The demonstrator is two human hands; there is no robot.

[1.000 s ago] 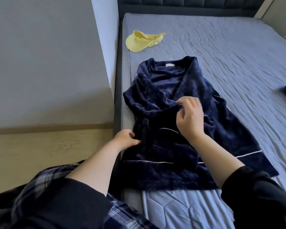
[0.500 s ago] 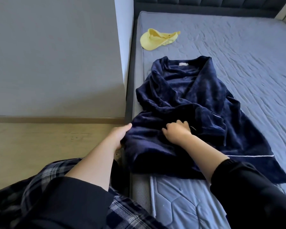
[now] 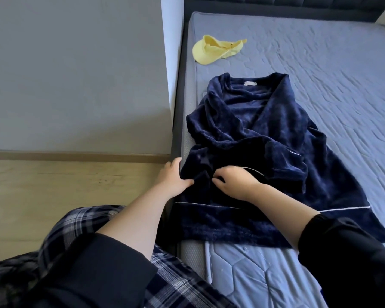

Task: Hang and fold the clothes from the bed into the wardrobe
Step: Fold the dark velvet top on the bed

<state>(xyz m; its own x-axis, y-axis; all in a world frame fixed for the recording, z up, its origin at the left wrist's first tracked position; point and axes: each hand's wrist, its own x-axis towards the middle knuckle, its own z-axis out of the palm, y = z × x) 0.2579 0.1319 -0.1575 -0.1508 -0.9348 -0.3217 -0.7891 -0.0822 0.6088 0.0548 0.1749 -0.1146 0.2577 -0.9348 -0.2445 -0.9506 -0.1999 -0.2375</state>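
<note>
Grey-blue quilted bed (image 3: 320, 85) fills the right side, with a dark padded headboard (image 3: 298, 5) at top. A dark navy plush garment (image 3: 265, 130) with thin white piping (image 3: 347, 208) lies spread on the bed near its left edge. Its neck, with a small pale label (image 3: 250, 83), points to the headboard and its hem to the person; the lower-left part is bunched in folds.

Left hand (image 3: 172, 181) is at the garment's left edge, fingers and thumb clamped on a fold. Right hand (image 3: 236, 183) is just beside it, fingers curled, pinching the bunched fabric near a piping line.

A pale yellow fabric sun visor (image 3: 211, 51) lies on the bed beyond the garment, apart from it. Plain grey wall (image 3: 76, 74) at left, light wooden floor (image 3: 53, 196) below it. Black sleeves (image 3: 98, 274) and blue-white plaid trousers (image 3: 76, 223) at bottom left.
</note>
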